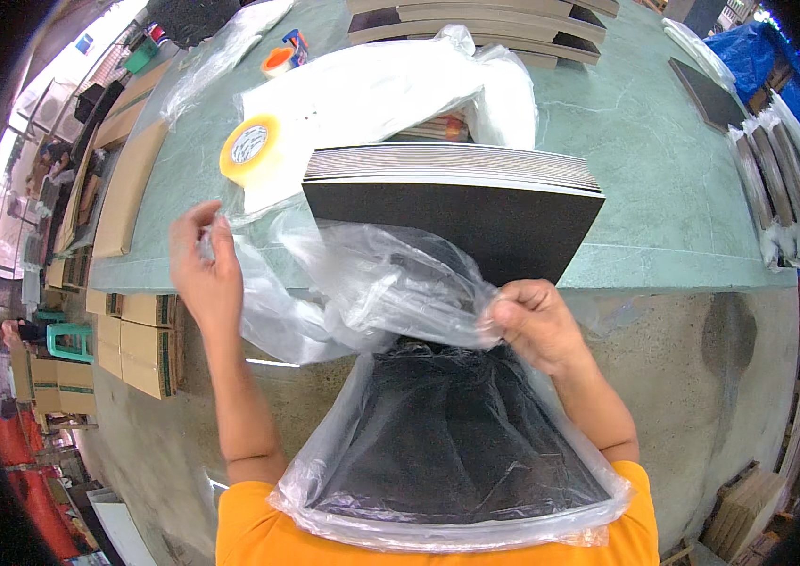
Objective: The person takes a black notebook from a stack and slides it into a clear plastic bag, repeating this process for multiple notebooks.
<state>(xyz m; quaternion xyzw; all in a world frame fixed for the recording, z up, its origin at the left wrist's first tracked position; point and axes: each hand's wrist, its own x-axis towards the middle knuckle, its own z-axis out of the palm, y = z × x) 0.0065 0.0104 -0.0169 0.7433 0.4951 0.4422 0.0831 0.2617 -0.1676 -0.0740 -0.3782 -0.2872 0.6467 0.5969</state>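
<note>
A clear plastic bag (390,292) stretches between my two hands, in front of the table edge. With thumb and fingers, my right hand (534,325) pinches its right side. My left hand (206,274) is raised at the other side, fingers curled around a bit of the film. Below them, a flat black panel (456,434) inside clear plastic rests against my orange shirt. Just beyond the film, a thick stack of black-faced boards (461,226) sits on the green table (626,179).
Behind the stack lie white plastic sheets (353,90), a roll of yellowish tape (250,151) and a tape dispenser (285,57). More boards (475,28) are piled at the far side. Wrapped panels (782,179) line the right edge. Cardboard boxes (140,340) stand at left.
</note>
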